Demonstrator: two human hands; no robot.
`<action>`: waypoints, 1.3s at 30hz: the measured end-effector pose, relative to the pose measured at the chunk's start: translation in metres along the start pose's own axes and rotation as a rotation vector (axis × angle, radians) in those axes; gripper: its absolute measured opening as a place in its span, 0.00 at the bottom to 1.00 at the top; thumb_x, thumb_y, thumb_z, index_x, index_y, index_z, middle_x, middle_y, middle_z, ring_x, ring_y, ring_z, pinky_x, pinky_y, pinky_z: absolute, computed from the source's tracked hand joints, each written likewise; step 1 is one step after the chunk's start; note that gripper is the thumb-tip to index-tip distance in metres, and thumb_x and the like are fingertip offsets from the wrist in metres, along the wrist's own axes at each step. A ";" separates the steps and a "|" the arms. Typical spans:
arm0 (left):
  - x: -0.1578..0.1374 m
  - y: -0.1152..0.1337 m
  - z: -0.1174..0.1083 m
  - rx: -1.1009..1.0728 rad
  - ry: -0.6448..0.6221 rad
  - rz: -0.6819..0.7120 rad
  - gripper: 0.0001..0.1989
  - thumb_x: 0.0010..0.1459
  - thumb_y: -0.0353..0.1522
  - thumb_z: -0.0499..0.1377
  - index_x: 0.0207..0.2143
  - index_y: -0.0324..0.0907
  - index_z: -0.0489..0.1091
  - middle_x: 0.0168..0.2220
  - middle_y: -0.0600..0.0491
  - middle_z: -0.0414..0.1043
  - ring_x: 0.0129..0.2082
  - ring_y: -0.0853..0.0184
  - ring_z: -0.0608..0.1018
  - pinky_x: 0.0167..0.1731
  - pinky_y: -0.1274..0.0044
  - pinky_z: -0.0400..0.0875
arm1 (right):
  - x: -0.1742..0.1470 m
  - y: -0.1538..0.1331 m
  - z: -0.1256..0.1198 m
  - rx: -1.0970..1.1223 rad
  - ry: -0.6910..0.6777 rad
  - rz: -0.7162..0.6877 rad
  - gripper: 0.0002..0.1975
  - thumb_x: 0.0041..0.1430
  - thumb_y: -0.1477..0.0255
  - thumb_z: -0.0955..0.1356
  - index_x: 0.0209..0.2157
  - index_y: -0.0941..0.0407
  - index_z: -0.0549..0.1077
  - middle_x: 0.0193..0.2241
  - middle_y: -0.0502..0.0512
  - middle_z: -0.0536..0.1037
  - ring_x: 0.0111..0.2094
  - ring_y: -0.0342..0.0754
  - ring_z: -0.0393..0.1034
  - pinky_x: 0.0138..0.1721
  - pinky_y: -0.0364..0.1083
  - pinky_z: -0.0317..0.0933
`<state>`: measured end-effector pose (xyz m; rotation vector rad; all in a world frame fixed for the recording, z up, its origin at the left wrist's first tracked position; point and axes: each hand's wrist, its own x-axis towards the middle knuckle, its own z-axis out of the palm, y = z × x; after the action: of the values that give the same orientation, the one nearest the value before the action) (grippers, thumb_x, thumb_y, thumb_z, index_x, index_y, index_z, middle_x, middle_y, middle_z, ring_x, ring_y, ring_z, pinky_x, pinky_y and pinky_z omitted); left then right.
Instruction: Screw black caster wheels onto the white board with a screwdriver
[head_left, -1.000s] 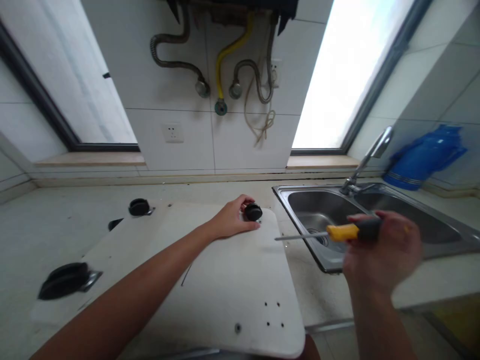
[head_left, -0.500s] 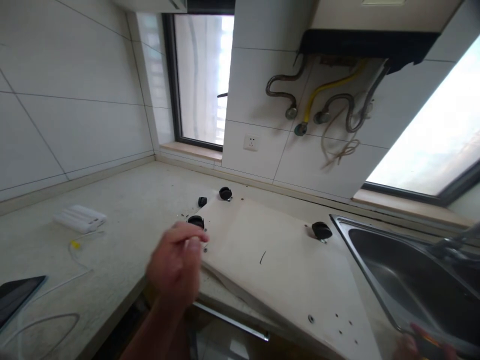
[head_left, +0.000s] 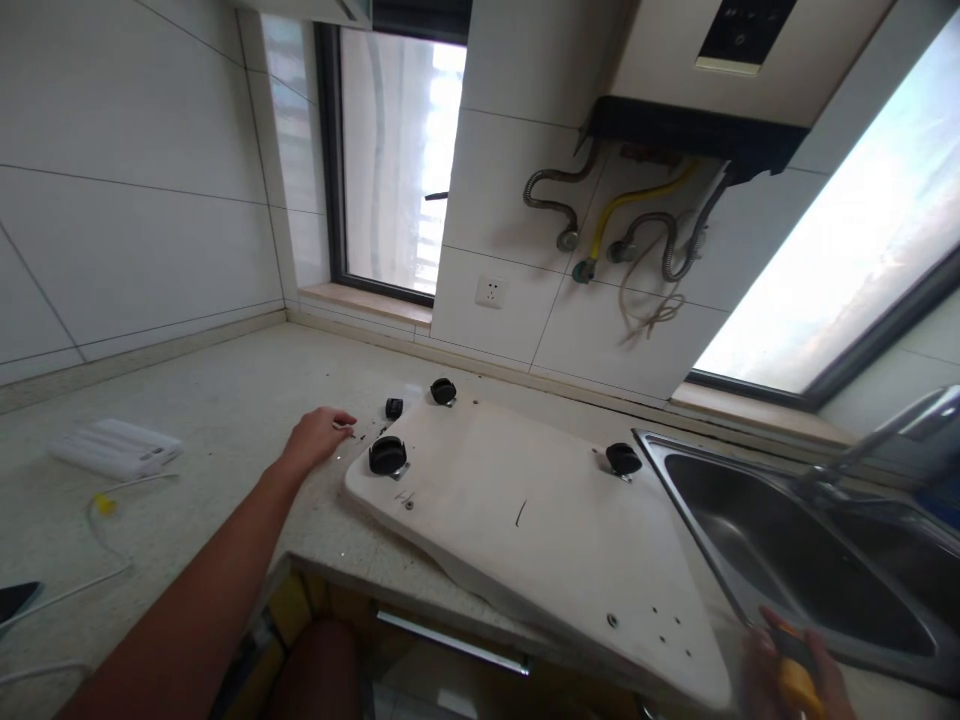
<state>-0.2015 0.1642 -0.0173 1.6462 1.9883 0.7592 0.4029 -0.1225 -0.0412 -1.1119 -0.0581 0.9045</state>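
Observation:
My left hand reaches over the countertop, its fingertips pinched together close to several tiny dark bits, perhaps screws. Whatever is in the pinch is too small to name. Low on the right, my right hand is wrapped round the yellow and black handle of a screwdriver, partly blurred. A white board lies between the hands. Black casters stand on it at the near left, far left and far right. Another caster lies loose on the countertop.
The board's near right corner has several small holes. Right of it is a steel sink with a faucet. At left lie a white power bank and a cable. A water heater hangs above.
My left hand has moved from above the board's near left corner forward and left to the small bits by the loose caster. My right hand, with the screwdriver, shows more fully after the view shifted.

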 end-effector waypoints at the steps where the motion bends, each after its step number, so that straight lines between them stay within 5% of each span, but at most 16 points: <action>1: 0.000 -0.004 0.001 0.034 -0.007 0.014 0.15 0.71 0.37 0.67 0.55 0.40 0.78 0.57 0.44 0.80 0.55 0.54 0.82 0.56 0.59 0.80 | 0.000 -0.001 0.001 0.030 -0.004 0.005 0.23 0.46 0.62 0.82 0.43 0.52 0.78 0.25 0.46 0.75 0.20 0.41 0.71 0.18 0.37 0.73; 5: -0.004 -0.011 0.006 0.101 0.035 0.080 0.06 0.61 0.31 0.66 0.35 0.41 0.84 0.46 0.40 0.86 0.52 0.46 0.85 0.57 0.62 0.77 | 0.002 -0.003 0.004 0.109 0.052 0.042 0.20 0.42 0.66 0.78 0.40 0.55 0.79 0.23 0.47 0.75 0.19 0.40 0.71 0.19 0.36 0.71; 10: -0.009 -0.004 0.006 0.058 0.146 0.135 0.09 0.56 0.33 0.62 0.28 0.42 0.82 0.42 0.39 0.88 0.48 0.44 0.86 0.52 0.62 0.78 | 0.004 0.000 0.002 0.121 0.034 0.014 0.25 0.34 0.65 0.81 0.38 0.55 0.80 0.22 0.46 0.73 0.17 0.39 0.67 0.15 0.36 0.67; 14: -0.021 0.018 -0.012 -0.081 0.281 0.144 0.17 0.62 0.39 0.59 0.43 0.40 0.84 0.45 0.40 0.87 0.47 0.49 0.86 0.51 0.63 0.79 | -0.003 0.002 -0.006 0.107 0.033 -0.090 0.27 0.30 0.58 0.85 0.34 0.54 0.80 0.23 0.47 0.73 0.19 0.40 0.69 0.17 0.37 0.70; 17: -0.051 0.057 -0.024 -0.264 0.326 0.220 0.25 0.67 0.46 0.58 0.59 0.43 0.80 0.51 0.46 0.86 0.47 0.57 0.84 0.50 0.70 0.79 | -0.028 -0.004 0.002 0.110 0.064 -0.198 0.34 0.25 0.49 0.86 0.32 0.52 0.79 0.27 0.49 0.76 0.23 0.43 0.74 0.19 0.39 0.74; 19: -0.084 0.094 -0.025 -0.616 0.259 0.295 0.22 0.63 0.46 0.67 0.53 0.45 0.84 0.47 0.49 0.86 0.44 0.60 0.82 0.48 0.73 0.79 | -0.054 -0.009 0.021 0.115 0.071 -0.356 0.40 0.20 0.45 0.86 0.34 0.52 0.78 0.29 0.49 0.78 0.25 0.44 0.75 0.16 0.37 0.71; 22: -0.144 0.151 -0.014 -1.040 -0.033 0.351 0.14 0.57 0.42 0.76 0.42 0.46 0.87 0.39 0.51 0.85 0.40 0.66 0.82 0.45 0.79 0.78 | -0.098 -0.014 0.063 0.071 -0.058 -0.645 0.39 0.22 0.45 0.87 0.32 0.52 0.73 0.28 0.48 0.79 0.24 0.44 0.74 0.18 0.39 0.74; 26: -0.209 0.199 0.014 -1.388 -0.363 0.298 0.12 0.53 0.39 0.81 0.36 0.45 0.87 0.36 0.51 0.85 0.37 0.69 0.83 0.43 0.82 0.80 | -0.138 -0.013 0.109 0.024 -0.224 -0.834 0.29 0.39 0.55 0.86 0.30 0.52 0.70 0.26 0.49 0.81 0.26 0.45 0.76 0.23 0.40 0.77; 30: -0.235 0.211 0.034 -1.470 -0.533 0.194 0.11 0.53 0.38 0.81 0.35 0.45 0.87 0.35 0.51 0.86 0.34 0.71 0.84 0.40 0.84 0.81 | -0.153 -0.008 0.123 0.029 -0.312 -0.973 0.22 0.52 0.59 0.83 0.33 0.52 0.70 0.27 0.49 0.83 0.26 0.44 0.76 0.27 0.42 0.79; 39: -0.249 0.222 0.032 -1.442 -0.600 0.177 0.12 0.52 0.38 0.82 0.34 0.44 0.88 0.32 0.52 0.83 0.31 0.73 0.82 0.36 0.86 0.79 | -0.157 -0.004 0.116 0.051 -0.290 -0.939 0.20 0.55 0.62 0.82 0.34 0.52 0.70 0.28 0.49 0.82 0.28 0.46 0.76 0.23 0.41 0.76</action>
<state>0.0293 -0.0458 0.1047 0.9031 0.4929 1.1477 0.2487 -0.1389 0.0771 -0.7575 -0.7305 0.2046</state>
